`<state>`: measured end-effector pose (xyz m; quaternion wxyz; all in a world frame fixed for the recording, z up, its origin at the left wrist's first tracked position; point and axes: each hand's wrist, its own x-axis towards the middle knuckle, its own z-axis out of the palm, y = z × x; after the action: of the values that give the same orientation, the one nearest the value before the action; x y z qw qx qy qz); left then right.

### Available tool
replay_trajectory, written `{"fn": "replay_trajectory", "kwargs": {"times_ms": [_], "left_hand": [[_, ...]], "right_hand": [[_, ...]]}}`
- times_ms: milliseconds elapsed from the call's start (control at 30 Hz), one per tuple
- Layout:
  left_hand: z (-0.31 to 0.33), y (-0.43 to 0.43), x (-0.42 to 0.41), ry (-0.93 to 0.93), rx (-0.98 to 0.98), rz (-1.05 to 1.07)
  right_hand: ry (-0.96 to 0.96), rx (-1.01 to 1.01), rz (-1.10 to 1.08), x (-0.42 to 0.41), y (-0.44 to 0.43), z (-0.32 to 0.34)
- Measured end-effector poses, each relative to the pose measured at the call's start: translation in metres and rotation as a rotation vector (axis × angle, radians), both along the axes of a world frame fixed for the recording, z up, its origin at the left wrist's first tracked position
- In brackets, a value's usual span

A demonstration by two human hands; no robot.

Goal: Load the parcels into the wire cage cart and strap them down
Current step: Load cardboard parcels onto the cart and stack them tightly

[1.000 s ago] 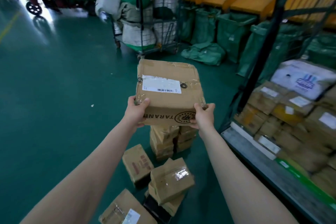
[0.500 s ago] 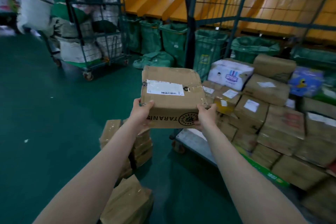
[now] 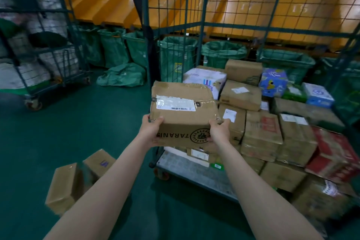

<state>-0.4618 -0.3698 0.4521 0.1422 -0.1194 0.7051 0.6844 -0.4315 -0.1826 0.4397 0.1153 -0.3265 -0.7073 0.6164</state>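
I grip the parcel (image 3: 183, 111), left hand (image 3: 151, 129) and right hand (image 3: 219, 132) on 2 near corners; wire cage cart (image 3: 194, 169) deck below, lower centre

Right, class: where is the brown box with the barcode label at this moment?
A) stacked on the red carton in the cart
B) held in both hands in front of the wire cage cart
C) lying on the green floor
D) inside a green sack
B: the left hand and right hand grip the near corners of the box, clear of the floor, before the wire cage cart.
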Motion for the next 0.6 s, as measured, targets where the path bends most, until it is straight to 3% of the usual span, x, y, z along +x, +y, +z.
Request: {"fn": "replay_trajectory", "kwargs": {"times_ms": [600], "left_hand": [[0.011,0.102,-0.239,0.026,-0.086,-0.221]], "right_hand": [[-0.009,-0.057,-0.273,-0.182,0.078,0.013]]}}
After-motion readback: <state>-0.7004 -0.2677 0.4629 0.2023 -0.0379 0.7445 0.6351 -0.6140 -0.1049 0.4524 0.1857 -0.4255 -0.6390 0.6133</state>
